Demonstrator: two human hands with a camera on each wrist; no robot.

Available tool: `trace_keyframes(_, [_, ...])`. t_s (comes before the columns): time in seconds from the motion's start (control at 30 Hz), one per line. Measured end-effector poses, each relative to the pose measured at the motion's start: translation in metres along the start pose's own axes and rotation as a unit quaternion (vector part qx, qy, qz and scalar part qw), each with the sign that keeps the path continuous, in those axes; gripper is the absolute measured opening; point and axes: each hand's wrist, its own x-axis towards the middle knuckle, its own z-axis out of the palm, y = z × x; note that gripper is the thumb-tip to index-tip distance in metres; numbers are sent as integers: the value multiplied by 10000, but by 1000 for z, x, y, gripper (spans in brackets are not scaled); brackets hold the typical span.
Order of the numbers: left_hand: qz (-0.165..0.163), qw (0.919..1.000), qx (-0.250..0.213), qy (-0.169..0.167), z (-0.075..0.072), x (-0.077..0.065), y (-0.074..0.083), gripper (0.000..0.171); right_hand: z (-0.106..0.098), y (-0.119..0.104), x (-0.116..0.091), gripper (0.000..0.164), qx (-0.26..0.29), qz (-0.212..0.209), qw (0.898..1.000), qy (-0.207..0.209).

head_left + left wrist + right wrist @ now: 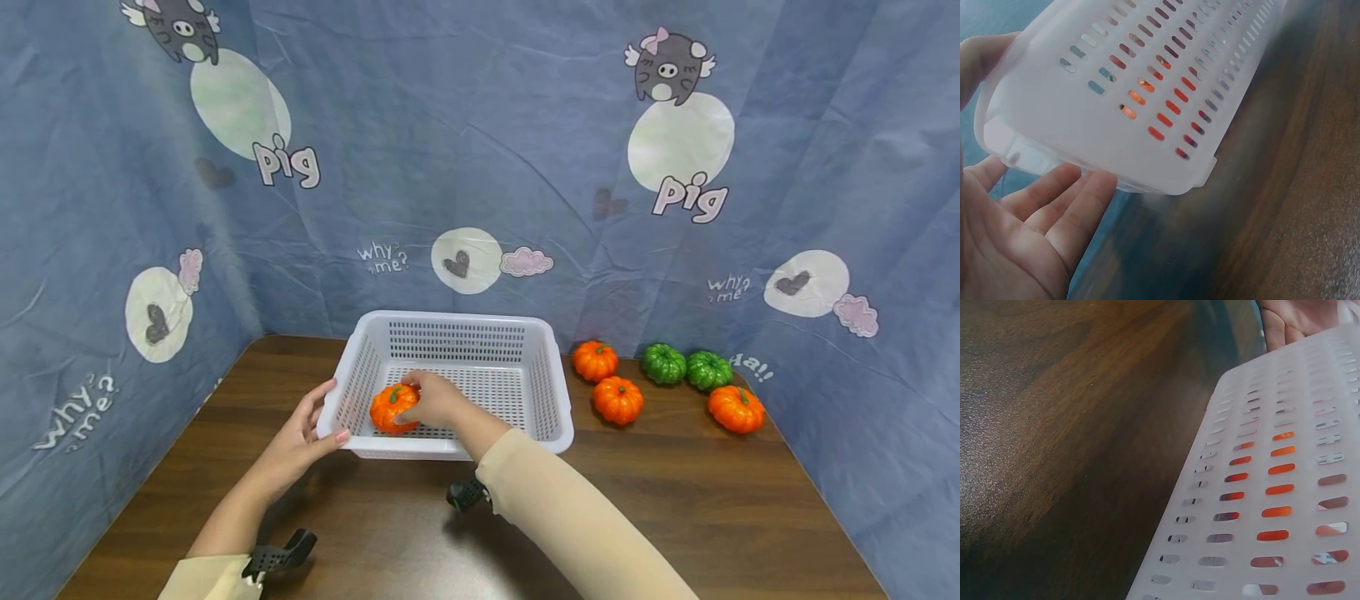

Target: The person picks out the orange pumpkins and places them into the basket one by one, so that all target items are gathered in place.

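Note:
A small orange pumpkin (388, 410) with a green stem sits low in the left part of a white perforated plastic basket (450, 451). My right hand (437, 402) reaches over the near rim and grips the pumpkin from its right side. At the basket's near left corner my left hand (303, 435) holds the rim, thumb on the near side and fingers along the left side. The left wrist view shows those fingers (1063, 200) against the corner. Orange shows through the basket wall (1254, 506) in the right wrist view, where that wall hides most of my right hand.
Right of the basket stand two orange pumpkins (618, 401), two green pumpkins (664, 364) and another orange pumpkin (737, 409) near the table's right edge. The brown wooden table (390, 533) meets a blue printed curtain (420, 167) behind and at both sides.

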Motion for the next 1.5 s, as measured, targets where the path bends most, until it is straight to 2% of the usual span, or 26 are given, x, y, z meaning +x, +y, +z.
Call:
trace_keyframes(0.1, [-20, 10000, 23, 29, 0, -1, 0, 88, 1, 0, 0, 60, 109, 79, 9999, -43])
trace_keyframes(0.53, [120, 9999, -102, 6, 0, 1, -4, 87, 1, 3, 2, 60, -91, 160, 9998, -111])
trace_keyframes(1.03, [39, 10000, -13, 18, -1, 0, -3, 87, -1, 2, 0, 59, 174, 231, 9995, -94])
trace_keyframes(1.3, [-16, 10000, 17, 26, 0, -1, -1, 87, -5, 0, -2, 53, 471, 180, 9987, 86])
trace_keyframes(1.5, [-35, 10000, 8, 22, 0, -1, -1, 86, -12, -3, -7, 47, 691, -85, 9971, 316])
